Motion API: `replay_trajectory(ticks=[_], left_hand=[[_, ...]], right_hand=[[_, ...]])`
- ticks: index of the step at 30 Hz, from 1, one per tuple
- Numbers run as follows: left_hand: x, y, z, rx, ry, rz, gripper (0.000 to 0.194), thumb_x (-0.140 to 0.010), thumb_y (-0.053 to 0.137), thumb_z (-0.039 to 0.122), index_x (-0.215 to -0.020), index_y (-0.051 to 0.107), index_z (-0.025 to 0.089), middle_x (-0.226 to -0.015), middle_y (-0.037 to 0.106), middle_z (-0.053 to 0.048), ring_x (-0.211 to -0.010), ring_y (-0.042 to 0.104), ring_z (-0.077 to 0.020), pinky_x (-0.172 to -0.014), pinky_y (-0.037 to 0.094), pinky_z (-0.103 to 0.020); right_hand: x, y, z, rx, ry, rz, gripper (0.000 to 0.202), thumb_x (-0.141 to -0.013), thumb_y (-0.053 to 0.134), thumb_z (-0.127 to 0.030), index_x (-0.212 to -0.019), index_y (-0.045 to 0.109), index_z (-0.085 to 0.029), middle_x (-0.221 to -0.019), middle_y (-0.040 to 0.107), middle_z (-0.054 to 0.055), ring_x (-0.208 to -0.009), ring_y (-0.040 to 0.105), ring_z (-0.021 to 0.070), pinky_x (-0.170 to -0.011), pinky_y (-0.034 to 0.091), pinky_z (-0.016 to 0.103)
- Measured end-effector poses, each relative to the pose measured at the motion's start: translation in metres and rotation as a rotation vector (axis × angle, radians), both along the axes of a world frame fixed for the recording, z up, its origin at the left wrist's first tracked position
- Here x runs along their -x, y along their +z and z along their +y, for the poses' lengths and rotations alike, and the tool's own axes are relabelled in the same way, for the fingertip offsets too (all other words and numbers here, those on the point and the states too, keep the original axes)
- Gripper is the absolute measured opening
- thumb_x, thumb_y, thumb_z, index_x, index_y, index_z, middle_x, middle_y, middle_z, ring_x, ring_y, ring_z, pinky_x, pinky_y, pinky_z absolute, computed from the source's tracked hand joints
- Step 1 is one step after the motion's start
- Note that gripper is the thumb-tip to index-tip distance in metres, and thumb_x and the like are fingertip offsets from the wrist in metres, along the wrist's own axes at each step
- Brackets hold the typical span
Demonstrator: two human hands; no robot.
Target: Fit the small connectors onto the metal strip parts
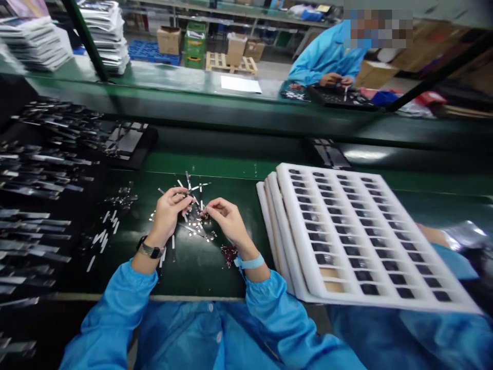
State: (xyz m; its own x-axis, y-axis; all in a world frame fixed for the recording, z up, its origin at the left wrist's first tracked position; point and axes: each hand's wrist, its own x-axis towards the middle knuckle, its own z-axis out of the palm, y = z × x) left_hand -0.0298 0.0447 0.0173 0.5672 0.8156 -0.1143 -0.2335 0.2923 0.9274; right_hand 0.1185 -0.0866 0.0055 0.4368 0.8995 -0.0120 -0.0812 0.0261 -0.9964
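My left hand is over the green worktop, its thumb and fingers pinched on a thin strip part that looks like a flex cable. My right hand is close by on the right, thumb and forefinger pressed together; whatever lies between them is too small to name. Beneath and between both hands spreads a loose pile of dark and silver strip parts. A small heap of dark red bits lies beside my right wrist. White and silver strips are scattered to the left.
Black trays with rows of strip parts fill the left side. Stacked white foam trays holding dark square pieces stand at right, with another person's arm beyond. Across the bench, a co-worker in blue handles small parts over a black tray.
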Motion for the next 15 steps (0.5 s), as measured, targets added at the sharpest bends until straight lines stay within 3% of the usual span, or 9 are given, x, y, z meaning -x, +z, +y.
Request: replay_trajectory(ticks=[3,7,15], left_hand=[[0.0002,-0.0004,0.0003,0.065,-0.012,0.015,0.043,-0.065,0.099,0.033,-0.089,0.069,0.014,-0.081,0.079,-0.008,-0.057,0.062,-0.0095,-0.051,0.045,-0.019],[0.0009,-0.0006,-0.0014,0.064,-0.084,0.031,0.039,-0.07,0.098,0.037,-0.084,0.07,0.014,-0.071,0.074,-0.005,-0.057,0.064,-0.0111,-0.053,0.049,-0.02],[-0.0031,-0.0037,-0.007,0.09,-0.181,0.043,0.04,-0.07,0.098,0.039,-0.077,0.067,0.015,-0.066,0.068,-0.001,-0.055,0.063,-0.0101,-0.05,0.046,-0.02]], right_hand=[[0.003,-0.0011,0.0004,-0.002,0.033,0.006,0.036,-0.091,0.078,-0.056,-0.093,0.066,-0.023,-0.084,0.077,0.004,-0.083,0.074,0.0223,-0.08,0.058,0.036],[0.0044,-0.0028,0.0,0.005,0.055,-0.046,0.035,-0.093,0.077,-0.056,-0.094,0.069,-0.022,-0.076,0.072,0.001,-0.071,0.068,0.0188,-0.071,0.055,0.033],[0.0067,0.0007,0.0005,-0.03,0.042,-0.097,0.033,-0.094,0.077,-0.054,-0.094,0.071,-0.022,-0.079,0.073,0.002,-0.072,0.068,0.0184,-0.075,0.057,0.034]])
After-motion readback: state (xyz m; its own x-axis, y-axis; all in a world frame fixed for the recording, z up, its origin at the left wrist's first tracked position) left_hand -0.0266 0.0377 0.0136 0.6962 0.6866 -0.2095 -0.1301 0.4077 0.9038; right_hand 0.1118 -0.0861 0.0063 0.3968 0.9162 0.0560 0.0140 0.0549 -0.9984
